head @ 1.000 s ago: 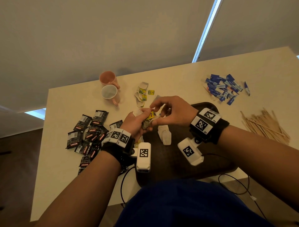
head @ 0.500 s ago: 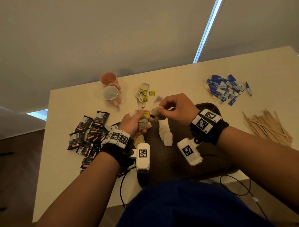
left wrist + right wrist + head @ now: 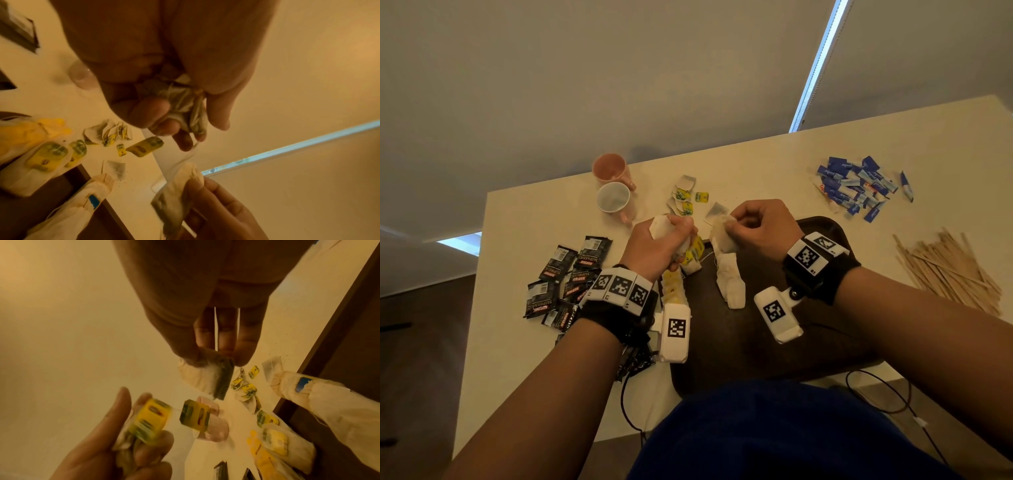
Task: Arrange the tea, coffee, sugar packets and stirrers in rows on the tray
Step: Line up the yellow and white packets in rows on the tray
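Just above the far left corner of the dark brown tray (image 3: 822,236), both hands are raised and each grasps tea. The left hand (image 3: 659,245) is clenched round a crumpled bunch of tea bags (image 3: 183,100), their yellow tags (image 3: 151,418) dangling on strings beside its fingers. The right hand (image 3: 760,226) pinches a single tea bag (image 3: 207,378) between thumb and fingertips, holding it clear of the table. On the tray, a short row of white tea bags (image 3: 729,277) runs from the far edge toward the near edge, and a second line with yellow tags (image 3: 674,284) lies along its left rim. More loose tea bags and tags (image 3: 683,198) sit on the cream table (image 3: 517,342) beyond the tray, near two mugs (image 3: 613,192) at the far left. Black coffee sachets (image 3: 566,281) are heaped at the table's left side, blue sugar packets (image 3: 854,188) toward the far right, and wooden stirrers (image 3: 945,270) are piled at the right edge.
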A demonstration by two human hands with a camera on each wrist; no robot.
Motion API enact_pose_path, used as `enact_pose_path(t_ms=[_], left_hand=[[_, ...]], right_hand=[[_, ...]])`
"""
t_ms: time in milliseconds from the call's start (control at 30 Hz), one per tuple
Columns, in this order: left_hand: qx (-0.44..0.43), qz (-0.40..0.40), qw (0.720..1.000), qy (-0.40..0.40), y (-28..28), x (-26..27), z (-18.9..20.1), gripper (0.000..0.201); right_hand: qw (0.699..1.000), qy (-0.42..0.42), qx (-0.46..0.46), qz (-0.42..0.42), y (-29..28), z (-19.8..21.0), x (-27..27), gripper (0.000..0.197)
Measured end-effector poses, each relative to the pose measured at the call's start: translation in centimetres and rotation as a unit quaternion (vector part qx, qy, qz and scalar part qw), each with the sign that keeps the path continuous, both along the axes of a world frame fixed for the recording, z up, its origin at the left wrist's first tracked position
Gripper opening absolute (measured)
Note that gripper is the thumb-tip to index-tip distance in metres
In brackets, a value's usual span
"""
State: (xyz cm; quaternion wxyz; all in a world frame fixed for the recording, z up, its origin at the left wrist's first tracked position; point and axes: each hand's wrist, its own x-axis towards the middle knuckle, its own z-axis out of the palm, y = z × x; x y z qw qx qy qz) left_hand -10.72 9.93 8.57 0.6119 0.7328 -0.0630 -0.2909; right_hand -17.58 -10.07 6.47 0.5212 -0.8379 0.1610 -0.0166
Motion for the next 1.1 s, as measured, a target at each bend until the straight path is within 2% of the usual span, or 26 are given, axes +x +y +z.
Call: enact_pose_path(t_ms=[100,200,500,633,833,967,1100], left_hand=[[0.031,-0.024,0.999,-0.037,-0.2,-0.3,-0.1,0.024],[0.061,-0.027,0.994,-0.09,-0.1,-0.2,-0.1,0.017],[-0.014,0.01,0.986,-0.166,-1.6,0.9,2.9,0.005],[0.0,-0.008,0.977,-0.214,-1.9,1.4,3.1,0.002],[0.019,-0.001,0.972,-0.235,-1.7,1.9,2.8,0.009],[0.033,0.029,0.968,-0.246,-1.5,1.9,2.5,0.011],[0.023,0.032,0.969,-0.243,-1.5,1.3,2.7,0.004]], right_hand=[[0.999,-0.029,0.004,-0.014,-0.3,0.9,0.3,0.011],[0.998,-0.057,0.031,0.007,-0.4,2.1,0.5,0.008],[0.99,-0.122,0.063,0.042,0.2,4.4,1.9,0.009],[0.989,-0.125,0.077,0.03,0.7,4.4,2.3,0.011],[0.988,-0.129,0.076,0.04,1.0,4.3,2.1,0.015],[0.989,-0.139,0.056,0.016,1.0,4.3,2.1,0.009],[0.987,-0.157,0.045,-0.013,1.1,4.2,2.4,0.011]])
